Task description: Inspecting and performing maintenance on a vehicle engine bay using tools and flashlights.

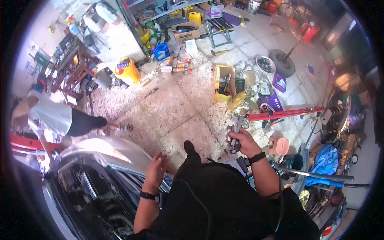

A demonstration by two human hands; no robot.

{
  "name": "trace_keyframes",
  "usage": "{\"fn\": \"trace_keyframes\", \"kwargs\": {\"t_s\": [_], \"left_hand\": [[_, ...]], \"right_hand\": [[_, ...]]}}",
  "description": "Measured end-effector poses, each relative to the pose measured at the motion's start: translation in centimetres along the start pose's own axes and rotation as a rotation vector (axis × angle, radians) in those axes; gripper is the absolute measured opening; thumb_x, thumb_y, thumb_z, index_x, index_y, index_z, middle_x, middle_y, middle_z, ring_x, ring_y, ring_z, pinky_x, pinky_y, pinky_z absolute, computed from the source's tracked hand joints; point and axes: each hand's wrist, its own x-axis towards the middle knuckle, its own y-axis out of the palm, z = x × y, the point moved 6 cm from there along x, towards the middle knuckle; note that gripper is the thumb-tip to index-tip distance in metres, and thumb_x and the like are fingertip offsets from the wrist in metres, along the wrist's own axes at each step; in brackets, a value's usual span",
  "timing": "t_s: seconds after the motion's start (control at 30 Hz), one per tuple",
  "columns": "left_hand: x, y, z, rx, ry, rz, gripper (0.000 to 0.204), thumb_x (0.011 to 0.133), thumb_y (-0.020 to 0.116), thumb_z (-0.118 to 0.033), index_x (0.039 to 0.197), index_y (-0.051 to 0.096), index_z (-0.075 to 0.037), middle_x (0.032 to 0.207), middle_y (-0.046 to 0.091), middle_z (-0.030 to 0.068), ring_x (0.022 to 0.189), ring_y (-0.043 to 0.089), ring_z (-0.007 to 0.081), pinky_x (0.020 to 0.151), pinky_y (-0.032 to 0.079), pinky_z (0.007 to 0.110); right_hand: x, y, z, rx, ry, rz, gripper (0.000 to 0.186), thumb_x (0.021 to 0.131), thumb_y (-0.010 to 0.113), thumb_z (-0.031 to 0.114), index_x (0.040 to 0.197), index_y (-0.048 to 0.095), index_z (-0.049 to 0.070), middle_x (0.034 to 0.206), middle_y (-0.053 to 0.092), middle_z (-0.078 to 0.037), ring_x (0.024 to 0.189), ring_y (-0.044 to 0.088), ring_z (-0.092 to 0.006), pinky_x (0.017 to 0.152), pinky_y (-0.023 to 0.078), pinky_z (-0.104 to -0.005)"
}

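– Left hand [158,165] first: how is it held?

– With the fingers loosely bent and parted. It is held a little left of the frame's middle, beside the near edge of the car [106,150]; whether the car is touched cannot be told. A black band [149,196] is worn on that wrist.

– And the right hand [247,144]?

– Closed around a few metal tools [234,146], which are held up over the floor [180,102], right of centre. Their exact kind cannot be made out, but one long shank is pointed toward the top of the frame, and rounded ends are shown below the fingers.

– What is seen near the tools?

– Just beyond them, a red bar [286,115] is stretched toward the right edge. Farther up, a yellow box [218,75] is filled with odds and ends, and a tyre [289,69] is laid at the upper right. At the right, a blue sheet [326,162] is bunched up.

– And toward the left?

– The engine bay is left exposed at the lower left. Above it, a person [50,114] in a grey shirt is bent over, with one arm lowered to the car. A yellow jug [127,73] and a blue jug [161,52] are stood at the upper left.
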Motion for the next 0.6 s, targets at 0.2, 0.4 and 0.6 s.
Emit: {"fn": "trace_keyframes", "kwargs": {"t_s": [0.2,0.4,0.6], "left_hand": [[10.3,2.0,-6.7,0.090,-0.032,0.018,0.073,0.094,0.060,-0.037,0.148,0.028,0.001,0.146,0.041,0.0216,0.134,0.039,0.0345,0.109,0.033,0.048],[15.5,5.9,-15.6,0.104,0.066,-0.031,0.065,0.095,0.059,-0.033,0.145,0.034,0.000,0.141,0.046,0.0203,0.131,0.044,0.0326,0.107,0.036,0.046],[18.8,8.2,-18.2,0.512,0.392,-0.217,0.051,0.090,0.056,-0.004,0.138,0.040,0.002,0.131,0.055,0.0124,0.114,0.058,0.0234,0.091,0.052,0.033]], "right_hand": [[8.2,-5.5,6.4,-0.008,-0.148,-0.292,0.019,0.086,0.066,0.007,0.105,0.064,0.005,0.088,0.066,-0.004,0.074,0.065,-0.0169,0.064,0.051,-0.0315],[19.4,-11.3,11.6,-0.087,-0.131,-0.316,0.019,0.083,0.068,0.007,0.101,0.065,0.004,0.084,0.066,-0.004,0.070,0.063,-0.0160,0.061,0.050,-0.0310],[32.8,-19.2,18.2,-0.575,-0.165,-0.371,0.022,0.083,0.069,0.015,0.101,0.066,0.004,0.082,0.065,-0.003,0.066,0.062,-0.0134,0.059,0.048,-0.0279]]}}
